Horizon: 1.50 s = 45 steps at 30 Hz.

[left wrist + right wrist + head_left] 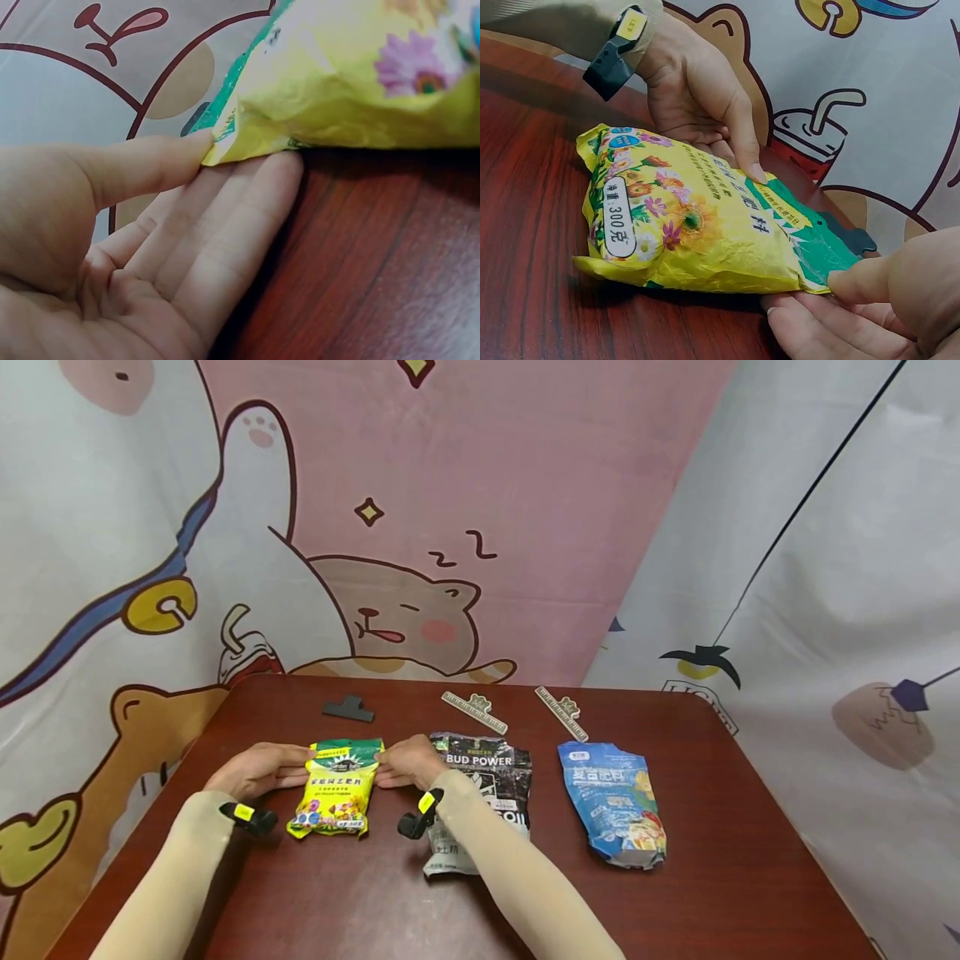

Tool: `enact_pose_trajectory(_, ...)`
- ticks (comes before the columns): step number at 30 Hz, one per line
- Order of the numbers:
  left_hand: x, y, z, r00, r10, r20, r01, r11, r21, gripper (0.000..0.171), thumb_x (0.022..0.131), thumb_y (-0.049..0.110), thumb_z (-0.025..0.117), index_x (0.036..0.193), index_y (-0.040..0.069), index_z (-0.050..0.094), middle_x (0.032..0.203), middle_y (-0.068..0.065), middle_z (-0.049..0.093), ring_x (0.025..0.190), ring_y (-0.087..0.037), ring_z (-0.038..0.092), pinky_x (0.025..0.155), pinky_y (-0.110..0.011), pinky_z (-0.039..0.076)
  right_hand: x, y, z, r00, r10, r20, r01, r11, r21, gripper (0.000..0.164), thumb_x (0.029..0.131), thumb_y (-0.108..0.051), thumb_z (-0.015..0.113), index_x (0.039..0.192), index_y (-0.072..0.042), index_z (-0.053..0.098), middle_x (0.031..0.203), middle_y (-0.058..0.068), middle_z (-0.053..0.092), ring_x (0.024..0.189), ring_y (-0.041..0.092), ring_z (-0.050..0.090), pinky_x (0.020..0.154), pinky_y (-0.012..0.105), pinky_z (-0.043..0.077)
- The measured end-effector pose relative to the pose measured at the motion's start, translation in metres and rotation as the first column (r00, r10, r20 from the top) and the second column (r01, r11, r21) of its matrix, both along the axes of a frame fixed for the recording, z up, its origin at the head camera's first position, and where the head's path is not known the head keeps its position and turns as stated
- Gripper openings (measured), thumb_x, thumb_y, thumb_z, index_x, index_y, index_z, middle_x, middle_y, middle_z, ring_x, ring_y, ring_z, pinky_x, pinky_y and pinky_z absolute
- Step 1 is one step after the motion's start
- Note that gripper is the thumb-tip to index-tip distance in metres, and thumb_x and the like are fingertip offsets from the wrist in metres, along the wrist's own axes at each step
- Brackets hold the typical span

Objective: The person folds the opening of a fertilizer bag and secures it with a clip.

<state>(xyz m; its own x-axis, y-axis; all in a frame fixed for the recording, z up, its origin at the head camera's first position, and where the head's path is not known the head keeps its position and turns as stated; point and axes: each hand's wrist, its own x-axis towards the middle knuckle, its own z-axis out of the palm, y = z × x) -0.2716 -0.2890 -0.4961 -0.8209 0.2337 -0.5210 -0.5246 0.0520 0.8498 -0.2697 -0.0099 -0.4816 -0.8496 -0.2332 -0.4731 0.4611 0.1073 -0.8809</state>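
A yellow fertilizer bag [335, 793] with a green top band and printed flowers lies on the table between both hands. My left hand [258, 770] pinches its upper left edge, thumb on top and fingers beneath, as the left wrist view shows. At the opposite upper corner, my right hand [408, 762] pinches the green band [821, 247] between thumb and fingers. Under the right forearm lies a black and white soil bag [480, 760], partly covered by the sleeve.
Along the table's far side lie a dark grey clip [348, 708] and two pale clips with ruler-like bars, one left [476, 712] and one right [562, 713]. A blue bag [613, 806] rests to the right. A printed cloth [525, 527] hangs behind the brown table [720, 860].
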Motion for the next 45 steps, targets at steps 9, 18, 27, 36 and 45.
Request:
enact_pose_trajectory(9,0.004,0.002,0.005,0.999,0.006,-0.05,-0.007,1.0,-0.03,0.07,0.1,0.018,0.067,0.155,-0.009,0.032,0.11,-0.004,0.073,0.095,-0.015,0.074,0.089,-0.035,0.061,0.004,0.002,-0.002,0.997,-0.02,-0.078,0.019,0.999,-0.026,0.015,0.093,-0.003,0.072,0.106,0.005,0.072,0.088,0.017,0.076,0.078,0.023,0.077,0.079,0.037,0.063)
enact_pose_trajectory(18,0.005,0.004,0.01,0.989,-0.011,-0.15,-0.007,0.993,-0.121,0.071,0.102,0.026,0.065,0.157,-0.005,0.032,0.149,-0.026,0.048,0.105,-0.013,0.069,0.097,-0.036,0.058,0.008,0.001,0.006,0.986,-0.059,-0.154,0.041,0.992,-0.119,0.014,0.093,0.001,0.069,0.105,0.007,0.071,0.095,0.018,0.076,0.08,0.021,0.076,0.08,0.037,0.063)
enact_pose_trajectory(27,0.015,0.009,0.021,0.957,0.027,-0.288,-0.061,0.992,-0.112,0.062,0.098,0.032,0.071,0.146,-0.001,0.05,0.12,-0.002,0.068,0.101,-0.01,0.071,0.097,-0.036,0.058,0.02,0.007,0.017,0.965,-0.078,-0.249,0.053,0.993,-0.106,0.012,0.096,-0.007,0.071,0.103,0.002,0.074,0.098,0.013,0.076,0.08,0.024,0.078,0.082,0.04,0.063)
enact_pose_trajectory(36,0.031,0.018,0.034,0.899,0.073,-0.431,-0.13,0.986,-0.103,0.045,0.097,0.038,0.07,0.127,0.006,0.064,0.112,0.008,0.068,0.1,-0.009,0.072,0.094,-0.03,0.059,0.031,0.017,0.031,0.906,-0.053,-0.42,0.03,0.998,-0.061,0.013,0.096,-0.013,0.073,0.103,-0.002,0.074,0.1,0.013,0.078,0.088,0.032,0.079,0.085,0.047,0.061)
enact_pose_trajectory(45,0.042,0.027,0.031,0.795,0.181,-0.579,-0.139,0.983,0.117,0.016,0.099,0.016,0.07,0.111,0.007,0.074,0.098,0.006,0.079,0.09,-0.009,0.075,0.087,-0.032,0.062,0.045,0.026,0.029,0.808,-0.045,-0.588,0.026,0.999,-0.041,0.01,0.096,-0.015,0.073,0.1,-0.006,0.076,0.101,0.012,0.079,0.087,0.026,0.079,0.083,0.047,0.062)
